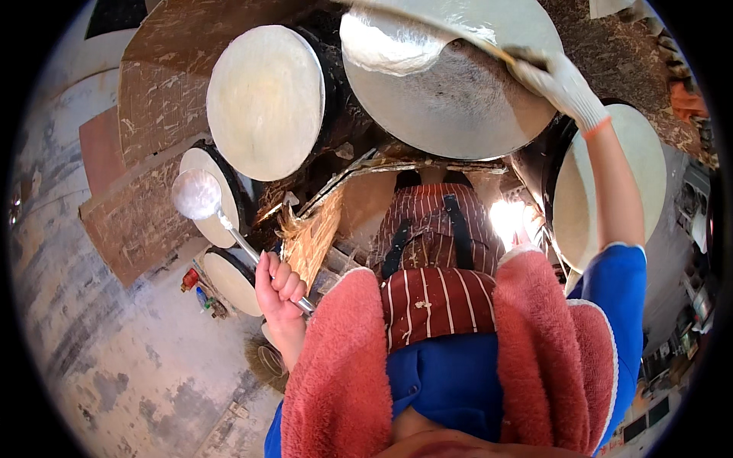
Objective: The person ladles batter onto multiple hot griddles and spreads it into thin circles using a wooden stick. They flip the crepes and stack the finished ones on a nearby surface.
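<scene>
My left hand (281, 288) is closed round the metal handle of a large ladle (197, 195), whose pale, coated bowl is held over the left side, by a small round pale plate. My right hand (546, 80), in a white glove with an orange cuff, grips a light wooden stick (427, 23) across a large round griddle (450, 114) at the top. A thick white wet mass (382, 49) lies on part of the griddle, beside the stick.
Round pale-topped plates stand left (259, 99) and right (611, 183) of the griddle, smaller ones (229, 282) lower left. Brown boards (122, 229) lie at left. Small coloured objects (202, 298) and a straw-like bundle (259, 355) are on the stained grey floor (114, 359).
</scene>
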